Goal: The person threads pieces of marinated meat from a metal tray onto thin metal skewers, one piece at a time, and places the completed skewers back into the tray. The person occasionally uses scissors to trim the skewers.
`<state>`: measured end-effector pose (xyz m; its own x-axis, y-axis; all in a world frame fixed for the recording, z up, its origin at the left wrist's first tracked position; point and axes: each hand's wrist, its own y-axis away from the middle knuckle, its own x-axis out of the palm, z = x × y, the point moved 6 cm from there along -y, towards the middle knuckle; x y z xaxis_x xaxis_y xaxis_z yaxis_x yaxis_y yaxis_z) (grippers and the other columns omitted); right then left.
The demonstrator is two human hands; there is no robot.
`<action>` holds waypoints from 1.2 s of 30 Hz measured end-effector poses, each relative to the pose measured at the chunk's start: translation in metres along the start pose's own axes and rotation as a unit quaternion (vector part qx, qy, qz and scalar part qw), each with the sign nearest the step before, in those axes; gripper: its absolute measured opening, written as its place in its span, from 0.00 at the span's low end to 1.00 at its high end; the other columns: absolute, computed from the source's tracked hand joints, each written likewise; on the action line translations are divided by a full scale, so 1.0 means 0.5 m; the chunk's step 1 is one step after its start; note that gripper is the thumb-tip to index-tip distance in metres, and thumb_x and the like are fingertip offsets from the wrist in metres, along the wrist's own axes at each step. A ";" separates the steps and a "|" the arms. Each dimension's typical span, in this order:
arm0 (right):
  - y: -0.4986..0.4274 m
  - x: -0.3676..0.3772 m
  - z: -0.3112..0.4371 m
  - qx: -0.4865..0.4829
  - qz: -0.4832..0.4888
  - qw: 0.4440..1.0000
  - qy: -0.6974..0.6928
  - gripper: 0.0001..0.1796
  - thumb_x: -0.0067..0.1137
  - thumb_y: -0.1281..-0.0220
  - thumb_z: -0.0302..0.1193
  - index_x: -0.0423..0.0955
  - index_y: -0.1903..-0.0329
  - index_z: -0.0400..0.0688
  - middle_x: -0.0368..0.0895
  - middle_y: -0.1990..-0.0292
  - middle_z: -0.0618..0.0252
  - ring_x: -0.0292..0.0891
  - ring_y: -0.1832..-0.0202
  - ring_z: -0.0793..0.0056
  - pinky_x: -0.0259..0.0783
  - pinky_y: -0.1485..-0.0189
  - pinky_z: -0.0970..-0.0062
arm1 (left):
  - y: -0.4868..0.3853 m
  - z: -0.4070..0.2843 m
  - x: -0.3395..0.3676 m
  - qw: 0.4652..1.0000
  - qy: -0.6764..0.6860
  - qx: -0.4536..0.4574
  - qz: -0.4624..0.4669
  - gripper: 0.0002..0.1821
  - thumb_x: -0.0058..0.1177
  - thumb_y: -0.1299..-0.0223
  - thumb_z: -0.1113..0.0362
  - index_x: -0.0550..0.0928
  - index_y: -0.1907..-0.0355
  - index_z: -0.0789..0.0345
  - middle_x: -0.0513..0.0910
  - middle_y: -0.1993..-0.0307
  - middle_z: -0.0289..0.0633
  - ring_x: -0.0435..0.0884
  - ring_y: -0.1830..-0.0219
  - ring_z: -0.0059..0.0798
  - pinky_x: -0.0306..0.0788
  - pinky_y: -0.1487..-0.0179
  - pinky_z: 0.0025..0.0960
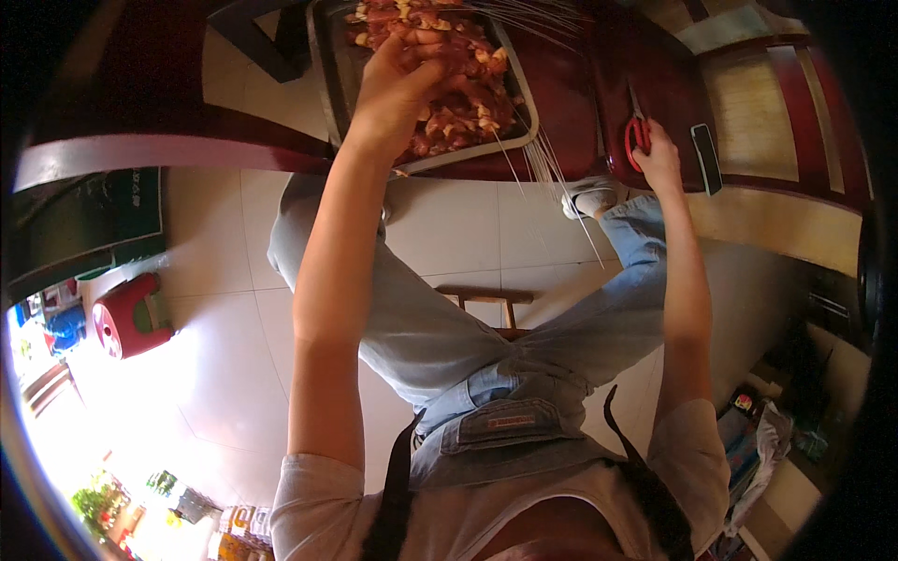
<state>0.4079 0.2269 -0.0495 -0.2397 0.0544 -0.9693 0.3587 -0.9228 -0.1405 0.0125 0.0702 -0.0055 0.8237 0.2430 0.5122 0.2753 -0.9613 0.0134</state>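
My left hand [414, 66] rests on a heap of raw meat pieces [466, 105] in a metal tray [530, 105], at the top of the view; its fingertips are partly lost among the meat, and a firm hold on a piece cannot be told. At the right, my right hand [659, 154] is on the red handles of a pair of scissors [637, 144], whose blades point away from me over the dark red seat. Thin skewers [540, 165] lie by the tray's right side and stick out over the near edge; more lie beyond the tray.
A smartphone [706, 159] lies right of my right hand, near the edge of the dark red wooden surface [561, 91]. A curved wooden rail [175, 156] runs left of the tray. A red plastic stool [130, 319] is on the tiled floor at the left.
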 end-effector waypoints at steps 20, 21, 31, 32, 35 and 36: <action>0.058 -0.100 0.529 -0.191 0.095 0.948 -0.237 0.31 0.66 0.45 0.42 0.67 0.47 0.33 0.75 0.57 0.47 0.76 0.56 0.52 0.72 0.55 0.62 | 0.003 0.029 0.024 0.986 0.120 -0.056 0.097 0.14 0.57 0.41 0.68 0.74 0.54 0.65 0.78 0.55 0.39 0.78 0.52 0.29 0.78 0.49 0.33; 0.059 -0.102 0.532 -0.198 0.082 0.949 -0.231 0.31 0.66 0.45 0.42 0.67 0.48 0.33 0.75 0.57 0.46 0.76 0.56 0.51 0.72 0.55 0.61 | 0.005 0.027 0.019 0.990 0.098 -0.057 0.084 0.13 0.57 0.41 0.68 0.74 0.54 0.65 0.78 0.55 0.39 0.78 0.53 0.29 0.78 0.49 0.33; 0.066 -0.111 0.543 -0.259 0.031 0.945 -0.196 0.19 0.68 0.46 0.38 0.70 0.67 0.36 0.73 0.84 0.53 0.72 0.82 0.57 0.67 0.79 0.66 | 0.000 0.038 -0.004 0.993 0.085 -0.061 0.049 0.11 0.56 0.40 0.69 0.76 0.56 0.69 0.79 0.59 0.37 0.80 0.58 0.27 0.79 0.53 0.31; 0.065 -0.108 0.540 -0.248 0.051 0.942 -0.220 0.19 0.68 0.46 0.37 0.70 0.67 0.36 0.71 0.84 0.56 0.69 0.84 0.61 0.65 0.80 0.68 | -0.001 0.038 -0.003 0.993 0.090 -0.061 0.050 0.11 0.56 0.40 0.69 0.76 0.56 0.69 0.79 0.59 0.36 0.80 0.58 0.27 0.79 0.53 0.31; 0.059 -0.108 0.546 -0.249 0.058 0.931 -0.262 0.18 0.69 0.46 0.36 0.71 0.67 0.35 0.68 0.86 0.58 0.66 0.86 0.69 0.62 0.81 0.71 | -0.001 0.036 -0.008 0.994 0.066 -0.073 0.041 0.12 0.55 0.39 0.68 0.76 0.54 0.68 0.79 0.59 0.36 0.81 0.58 0.27 0.80 0.54 0.31; 0.057 -0.111 0.548 -0.253 0.051 0.928 -0.269 0.18 0.69 0.46 0.36 0.71 0.67 0.35 0.67 0.87 0.58 0.66 0.86 0.70 0.62 0.81 0.71 | 0.001 0.037 -0.006 0.994 0.060 -0.077 0.049 0.13 0.55 0.39 0.68 0.76 0.53 0.68 0.79 0.59 0.36 0.81 0.58 0.27 0.79 0.53 0.31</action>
<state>0.1842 0.0931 0.0556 -0.5477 -0.3477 -0.7610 0.7499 -0.6074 -0.2622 0.0192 0.0716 -0.0231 0.7754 0.1392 0.6159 0.1105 -0.9903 0.0847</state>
